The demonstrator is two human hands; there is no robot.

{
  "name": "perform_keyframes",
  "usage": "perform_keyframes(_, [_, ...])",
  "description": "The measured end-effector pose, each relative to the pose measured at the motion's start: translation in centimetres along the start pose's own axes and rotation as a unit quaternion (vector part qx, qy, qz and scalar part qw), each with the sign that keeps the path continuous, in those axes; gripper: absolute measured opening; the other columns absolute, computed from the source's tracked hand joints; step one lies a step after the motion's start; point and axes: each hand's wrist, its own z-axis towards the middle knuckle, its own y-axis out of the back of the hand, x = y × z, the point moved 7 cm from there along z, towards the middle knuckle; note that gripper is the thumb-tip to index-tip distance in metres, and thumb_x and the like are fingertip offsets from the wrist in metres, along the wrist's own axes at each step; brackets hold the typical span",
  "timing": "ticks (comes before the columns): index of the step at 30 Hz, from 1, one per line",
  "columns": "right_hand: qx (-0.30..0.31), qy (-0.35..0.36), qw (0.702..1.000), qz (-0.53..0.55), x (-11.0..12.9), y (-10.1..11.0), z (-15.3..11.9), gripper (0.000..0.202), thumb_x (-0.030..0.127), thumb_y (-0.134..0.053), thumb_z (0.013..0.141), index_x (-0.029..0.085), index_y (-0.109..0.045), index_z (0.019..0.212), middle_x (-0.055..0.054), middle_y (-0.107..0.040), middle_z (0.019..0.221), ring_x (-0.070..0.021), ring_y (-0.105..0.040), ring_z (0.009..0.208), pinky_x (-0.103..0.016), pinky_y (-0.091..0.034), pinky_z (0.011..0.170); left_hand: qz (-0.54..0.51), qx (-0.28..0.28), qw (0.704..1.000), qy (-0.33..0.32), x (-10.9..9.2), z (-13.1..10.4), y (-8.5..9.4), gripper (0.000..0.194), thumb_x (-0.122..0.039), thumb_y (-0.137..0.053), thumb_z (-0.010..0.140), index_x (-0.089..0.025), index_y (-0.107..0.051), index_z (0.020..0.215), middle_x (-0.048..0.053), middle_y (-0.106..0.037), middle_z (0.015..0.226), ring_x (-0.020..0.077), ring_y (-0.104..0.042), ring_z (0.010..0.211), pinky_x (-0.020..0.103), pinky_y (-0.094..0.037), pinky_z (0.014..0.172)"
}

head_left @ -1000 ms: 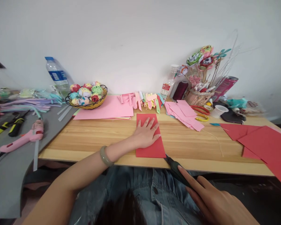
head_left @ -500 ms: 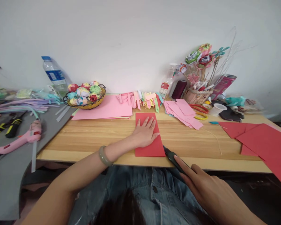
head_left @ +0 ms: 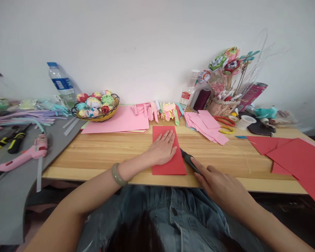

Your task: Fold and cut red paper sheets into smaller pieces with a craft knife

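Note:
A folded-looking red paper (head_left: pixel 179 164) lies near the table's front edge, its right side slanting. My left hand (head_left: pixel 163 147) rests flat on it with the fingers stretched out, pressing nothing but the paper. My right hand (head_left: pixel 216 180) is wrapped round the dark handle of a cutter (head_left: pixel 189 159), index finger along its top. The cutter's tip is at the slanted right edge of the red paper, about halfway up. Whether the tip touches the paper is too small to tell.
Behind are a basket of paper flowers (head_left: pixel 97 117), pink sheets (head_left: pixel 120 122), folded strips (head_left: pixel 165 111) and pink pieces (head_left: pixel 204 127). Scissors (head_left: pixel 227 122) and red sheets (head_left: pixel 299 157) lie right. A glue gun (head_left: pixel 28 155) is on the grey mat (head_left: pixel 10 199) at left.
My right hand and the cutter have moved up and slightly left along the paper's right edge. The fingers of my left hand are a little closer together.

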Motion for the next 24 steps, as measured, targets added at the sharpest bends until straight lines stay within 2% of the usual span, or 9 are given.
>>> perform_keyframes(7, [0.024,-0.006,1.0,0.009,-0.2,0.1,1.1,0.049,0.032,-0.03,0.093,0.024,-0.027,0.141,-0.008,-0.066,0.093,-0.0266,-0.067,0.072,-0.036,-0.048,0.056,-0.006,-0.005,1.0,0.002,0.1,0.1,-0.2,0.061,-0.039,-0.016,0.092,-0.002,-0.014,0.142,0.013,-0.008,0.15,0.0224,-0.006,0.138,0.038,-0.01,0.112])
perform_keyframes(24, [0.032,-0.023,0.998,0.044,-0.6,0.5,4.6,0.05,0.032,-0.025,0.093,0.022,-0.025,0.142,-0.013,-0.065,0.101,-0.0288,-0.064,0.083,-0.036,-0.042,0.065,0.0,-0.019,1.0,-0.003,0.0,0.1,0.0,0.061,-0.037,-0.018,0.092,-0.001,-0.018,0.141,0.015,-0.012,0.149,0.0236,-0.009,0.138,0.038,-0.012,0.112])
